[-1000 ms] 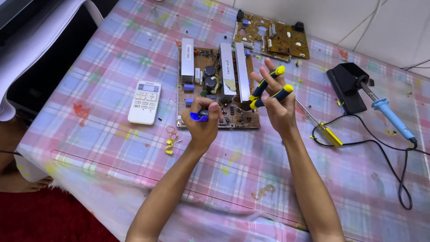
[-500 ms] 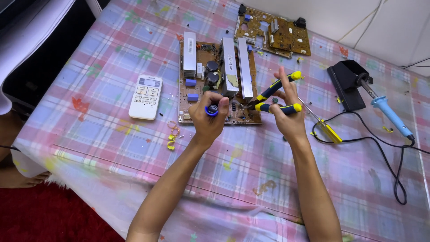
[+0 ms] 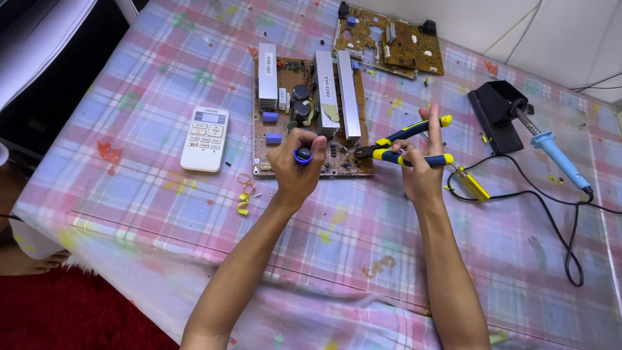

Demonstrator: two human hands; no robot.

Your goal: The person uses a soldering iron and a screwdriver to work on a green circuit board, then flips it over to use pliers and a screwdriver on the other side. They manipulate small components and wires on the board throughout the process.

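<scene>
My left hand (image 3: 297, 170) is closed around a small blue ring-shaped part (image 3: 302, 155), held just above the front edge of a brown circuit board (image 3: 272, 123) with long silver heat sinks. My right hand (image 3: 420, 170) grips blue-and-yellow pliers (image 3: 408, 144) by the handles. The pliers' jaws point left toward my left hand, over the board's right front corner. Whether the jaws touch the blue part I cannot tell.
A white remote control (image 3: 205, 138) lies left of the board. A second circuit board (image 3: 391, 40) sits at the back. A soldering iron (image 3: 549, 148) rests in a black stand (image 3: 497, 113), its black cable (image 3: 570, 246) looping right. Yellow wire scraps (image 3: 243, 196) lie nearby. A yellow screwdriver (image 3: 471, 184) lies by my right hand.
The pliers have swung from pointing up and away to lying level with jaws aimed left at my left hand. My left hand still holds the blue part.
</scene>
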